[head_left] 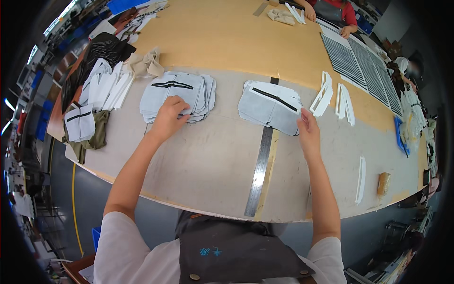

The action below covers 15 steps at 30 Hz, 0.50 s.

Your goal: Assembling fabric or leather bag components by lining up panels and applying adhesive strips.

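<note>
At the left, a thick, uneven stack of pale grey fabric panels (198, 102) lies on the table, its top piece bearing a black strip with a wavy gap. My left hand (168, 118) rests on the near edge of this stack, fingers curled and thumb at the edge; the fingertips' grip is partly hidden. Right of it sits a second stack of grey panels (262, 106), with a straight black strip in a white border on top. Beside its right edge, my right hand (309, 132) has its fingers slightly bent and apart, thumb close to the panel's side.
A metal ruler (259, 173) runs from under the right stack toward me. White strip frames (322, 94) lie to the right, near a tape roll (384, 183). White pieces (106, 87) and olive cloth (99, 135) crowd the left. A co-worker's hand (347, 31) is beside striped sheets (364, 66).
</note>
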Motion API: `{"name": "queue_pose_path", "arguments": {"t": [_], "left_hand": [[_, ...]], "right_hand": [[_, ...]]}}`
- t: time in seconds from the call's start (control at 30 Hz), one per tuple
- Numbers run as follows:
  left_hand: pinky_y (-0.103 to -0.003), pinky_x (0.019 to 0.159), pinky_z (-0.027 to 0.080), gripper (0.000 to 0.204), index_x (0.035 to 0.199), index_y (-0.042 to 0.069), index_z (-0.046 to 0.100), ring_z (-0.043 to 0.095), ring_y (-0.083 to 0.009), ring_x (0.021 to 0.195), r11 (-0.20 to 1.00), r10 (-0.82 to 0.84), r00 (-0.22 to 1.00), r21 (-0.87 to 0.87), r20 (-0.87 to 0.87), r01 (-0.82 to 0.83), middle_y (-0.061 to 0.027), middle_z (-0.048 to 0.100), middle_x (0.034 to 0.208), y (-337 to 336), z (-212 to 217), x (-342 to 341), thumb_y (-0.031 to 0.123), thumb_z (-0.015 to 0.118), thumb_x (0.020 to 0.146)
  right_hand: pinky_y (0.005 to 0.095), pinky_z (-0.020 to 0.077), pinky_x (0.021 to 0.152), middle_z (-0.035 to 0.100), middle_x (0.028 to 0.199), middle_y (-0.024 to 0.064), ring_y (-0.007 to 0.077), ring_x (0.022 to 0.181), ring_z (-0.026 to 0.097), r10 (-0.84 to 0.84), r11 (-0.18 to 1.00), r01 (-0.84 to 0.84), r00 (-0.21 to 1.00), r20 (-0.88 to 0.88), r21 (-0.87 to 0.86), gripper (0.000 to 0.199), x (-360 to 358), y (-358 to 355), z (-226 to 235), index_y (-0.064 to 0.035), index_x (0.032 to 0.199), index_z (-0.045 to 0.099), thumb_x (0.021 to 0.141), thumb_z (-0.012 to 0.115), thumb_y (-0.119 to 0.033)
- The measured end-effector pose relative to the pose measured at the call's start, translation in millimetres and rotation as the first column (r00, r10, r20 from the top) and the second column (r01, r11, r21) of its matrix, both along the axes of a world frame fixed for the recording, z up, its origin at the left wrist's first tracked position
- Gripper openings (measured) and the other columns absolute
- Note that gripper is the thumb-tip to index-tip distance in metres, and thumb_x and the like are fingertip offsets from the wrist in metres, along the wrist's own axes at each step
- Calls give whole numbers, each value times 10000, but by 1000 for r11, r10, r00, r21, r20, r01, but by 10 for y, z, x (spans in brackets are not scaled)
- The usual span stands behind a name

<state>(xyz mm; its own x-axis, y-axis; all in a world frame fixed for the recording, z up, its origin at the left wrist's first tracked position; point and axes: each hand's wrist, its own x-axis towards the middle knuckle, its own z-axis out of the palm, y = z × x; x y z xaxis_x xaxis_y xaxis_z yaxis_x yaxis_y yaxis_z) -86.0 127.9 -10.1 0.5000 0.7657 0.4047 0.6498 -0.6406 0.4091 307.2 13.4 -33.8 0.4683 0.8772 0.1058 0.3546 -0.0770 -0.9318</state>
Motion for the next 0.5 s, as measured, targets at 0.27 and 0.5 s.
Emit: {"name": "queue_pose_path", "arguments": {"t": [0.27,0.5], "left_hand": [[-379,718,510,138,904,-34,676,613,-322,865,998,-43,999,46,11,43,-138,644,914,127,28,-88,-36,704,768],[-384,652,484,91,842,-30,637,596,-333,748,966,42,978,241,203,-91,-144,638,836,-170,233,123,-40,711,789]], "right_hand": [[313,475,962,612,1203,121,199,1101,604,193,979,-194,981,22,57,289,-321,-307,-82,-20,1229,596,944,582,-67],[332,441,1041,600,1277,132,214,1208,576,351,919,-394,851,-392,-33,372,-768,-406,300,24,1325,515,1025,502,-196]]}}
